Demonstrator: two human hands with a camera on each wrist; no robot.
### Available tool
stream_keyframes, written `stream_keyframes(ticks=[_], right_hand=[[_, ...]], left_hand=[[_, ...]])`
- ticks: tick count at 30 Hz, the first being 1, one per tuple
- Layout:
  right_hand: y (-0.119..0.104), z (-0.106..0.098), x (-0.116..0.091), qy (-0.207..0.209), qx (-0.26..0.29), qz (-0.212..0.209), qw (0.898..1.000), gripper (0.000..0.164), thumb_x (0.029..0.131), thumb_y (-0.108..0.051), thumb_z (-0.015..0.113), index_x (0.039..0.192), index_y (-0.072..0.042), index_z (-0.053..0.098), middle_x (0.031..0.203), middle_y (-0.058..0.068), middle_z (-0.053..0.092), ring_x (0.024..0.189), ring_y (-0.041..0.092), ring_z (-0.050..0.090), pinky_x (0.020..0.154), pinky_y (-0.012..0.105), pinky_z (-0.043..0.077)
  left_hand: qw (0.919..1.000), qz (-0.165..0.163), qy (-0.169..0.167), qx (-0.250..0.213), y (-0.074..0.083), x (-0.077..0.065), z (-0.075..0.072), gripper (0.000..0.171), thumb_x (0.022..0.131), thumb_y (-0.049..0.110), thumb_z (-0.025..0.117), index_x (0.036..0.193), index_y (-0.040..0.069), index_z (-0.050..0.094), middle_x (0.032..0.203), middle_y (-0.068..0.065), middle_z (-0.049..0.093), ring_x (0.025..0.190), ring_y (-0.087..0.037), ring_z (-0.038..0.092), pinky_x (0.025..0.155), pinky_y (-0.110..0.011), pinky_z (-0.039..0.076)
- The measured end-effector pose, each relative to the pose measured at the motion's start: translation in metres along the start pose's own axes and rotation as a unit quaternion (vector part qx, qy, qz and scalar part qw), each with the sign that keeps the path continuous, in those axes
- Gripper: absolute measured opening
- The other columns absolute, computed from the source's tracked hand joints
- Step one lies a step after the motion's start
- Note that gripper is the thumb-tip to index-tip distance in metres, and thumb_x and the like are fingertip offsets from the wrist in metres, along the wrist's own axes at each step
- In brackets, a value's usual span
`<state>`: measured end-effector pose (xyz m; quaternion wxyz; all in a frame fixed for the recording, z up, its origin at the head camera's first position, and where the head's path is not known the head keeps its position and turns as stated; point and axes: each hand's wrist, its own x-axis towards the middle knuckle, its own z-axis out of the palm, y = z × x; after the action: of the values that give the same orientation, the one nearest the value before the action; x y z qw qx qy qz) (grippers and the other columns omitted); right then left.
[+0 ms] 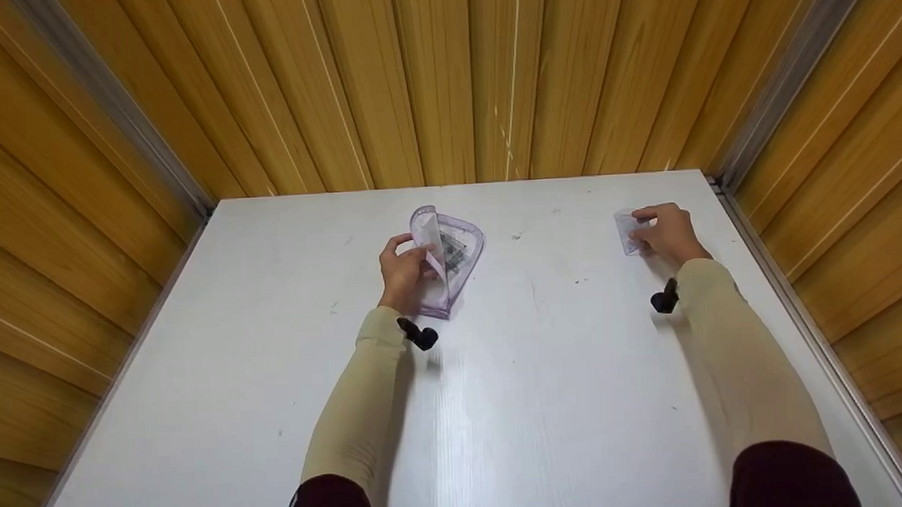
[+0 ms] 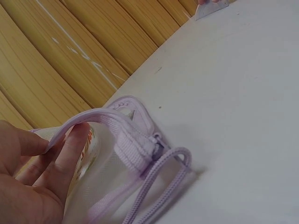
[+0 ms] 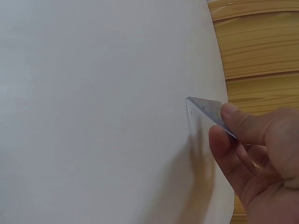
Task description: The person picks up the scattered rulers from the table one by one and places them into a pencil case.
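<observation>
My left hand (image 1: 403, 270) pinches the raised edge of a see-through zip pouch (image 1: 461, 227) with pale purple trim. The pouch gapes at that edge, and something with a dark grid pattern (image 1: 452, 252) shows inside it. In the left wrist view, thumb and fingers grip the purple trim (image 2: 100, 113); a zip pull with a purple cord loop (image 2: 180, 156) hangs beside it. Far to the right, my right hand (image 1: 668, 235) holds a clear flat plastic piece (image 1: 625, 232) between thumb and fingers. Its pointed corner (image 3: 205, 105) shows in the right wrist view; the fingers cover the rest.
Both hands work over a white table (image 1: 515, 371) with small dark marks on it. Wood-patterned panels (image 1: 445, 81) rise behind the table and along both sides. Small black wrist mounts (image 1: 418, 334) stick out from the sleeves.
</observation>
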<state>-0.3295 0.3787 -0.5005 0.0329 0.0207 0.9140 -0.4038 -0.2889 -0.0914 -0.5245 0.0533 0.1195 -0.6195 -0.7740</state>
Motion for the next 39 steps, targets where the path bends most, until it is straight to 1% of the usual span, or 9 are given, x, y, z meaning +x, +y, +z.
stream_keyframes(ticks=[3,6,11,16,19,25,31,35,39], right_hand=[[-0.001,0.000,0.000,0.007,0.002,-0.005,1.000,0.047,0.096,-0.005,0.071,0.142,-0.001,0.059,0.147,0.025,0.049,0.086,0.019,0.062,0.064,0.021,0.056],[-0.002,-0.001,0.000,0.010,0.004,-0.013,1.000,0.048,0.096,-0.006,0.071,0.142,0.001,0.059,0.144,0.027,0.051,0.081,0.015,0.062,0.063,0.022,0.057],[-0.006,-0.001,0.000,0.017,0.008,-0.014,1.000,0.048,0.097,-0.008,0.070,0.143,-0.001,0.058,0.144,0.023,0.053,0.081,0.016,0.063,0.063,0.021,0.057],[-0.008,-0.001,0.000,0.030,-0.005,-0.026,0.999,0.047,0.097,-0.011,0.071,0.142,-0.003,0.060,0.143,0.020,0.056,0.086,0.016,0.062,0.062,0.017,0.052],[-0.009,-0.002,0.001,0.030,-0.003,-0.029,0.999,0.048,0.098,-0.013,0.071,0.143,-0.004,0.059,0.142,0.019,0.057,0.086,0.016,0.063,0.063,0.017,0.052],[-0.013,-0.004,-0.001,0.021,0.010,-0.015,1.000,0.049,0.098,-0.013,0.070,0.145,-0.006,0.058,0.141,0.018,0.055,0.081,0.016,0.066,0.065,0.020,0.055],[-0.015,-0.005,0.000,0.024,0.022,-0.024,0.999,0.049,0.097,-0.010,0.071,0.143,-0.002,0.058,0.139,0.022,0.056,0.070,0.009,0.070,0.062,0.019,0.056],[-0.019,-0.004,0.000,0.022,0.027,-0.018,0.999,0.050,0.098,-0.010,0.071,0.145,-0.003,0.057,0.140,0.020,0.055,0.073,0.010,0.069,0.066,0.022,0.058],[-0.024,-0.003,-0.001,0.026,0.036,-0.026,0.999,0.050,0.097,-0.009,0.071,0.145,-0.004,0.057,0.136,0.020,0.057,0.075,0.013,0.070,0.071,0.029,0.061]], left_hand=[[1.0000,0.008,-0.002,0.000,0.000,0.000,0.000,0.045,0.095,-0.007,0.056,0.139,-0.004,0.050,0.103,-0.022,0.075,0.065,-0.019,0.069,0.055,-0.030,0.057],[1.0000,0.007,0.000,0.002,0.001,-0.001,0.000,0.044,0.095,-0.005,0.057,0.139,-0.004,0.051,0.104,-0.022,0.075,0.066,-0.019,0.070,0.055,-0.030,0.058],[1.0000,0.003,0.003,0.003,0.000,0.000,0.000,0.041,0.096,-0.004,0.058,0.137,-0.002,0.053,0.103,-0.021,0.076,0.066,-0.020,0.070,0.054,-0.030,0.058],[1.0000,-0.002,0.007,0.006,0.001,0.000,0.000,0.043,0.096,-0.003,0.060,0.138,-0.002,0.053,0.101,-0.019,0.076,0.067,-0.020,0.070,0.054,-0.030,0.058],[0.9999,-0.002,0.008,0.011,0.001,0.000,0.000,0.044,0.095,-0.003,0.060,0.138,-0.002,0.052,0.101,-0.018,0.076,0.069,-0.020,0.070,0.054,-0.030,0.058],[1.0000,-0.006,0.003,-0.001,0.000,0.000,0.000,0.045,0.095,-0.004,0.059,0.139,-0.002,0.051,0.102,-0.019,0.076,0.069,-0.020,0.070,0.054,-0.029,0.057],[0.9998,-0.012,-0.004,-0.015,-0.001,0.000,0.000,0.044,0.094,-0.004,0.059,0.138,-0.002,0.051,0.104,-0.020,0.075,0.068,-0.020,0.069,0.052,-0.029,0.055],[0.9999,-0.010,-0.003,-0.008,0.000,-0.001,0.000,0.044,0.095,-0.003,0.059,0.138,-0.001,0.051,0.104,-0.020,0.075,0.069,-0.021,0.070,0.053,-0.030,0.056],[1.0000,-0.007,0.000,0.000,-0.001,-0.001,0.000,0.042,0.095,-0.003,0.059,0.137,-0.001,0.052,0.103,-0.020,0.075,0.070,-0.021,0.071,0.054,-0.030,0.057]])
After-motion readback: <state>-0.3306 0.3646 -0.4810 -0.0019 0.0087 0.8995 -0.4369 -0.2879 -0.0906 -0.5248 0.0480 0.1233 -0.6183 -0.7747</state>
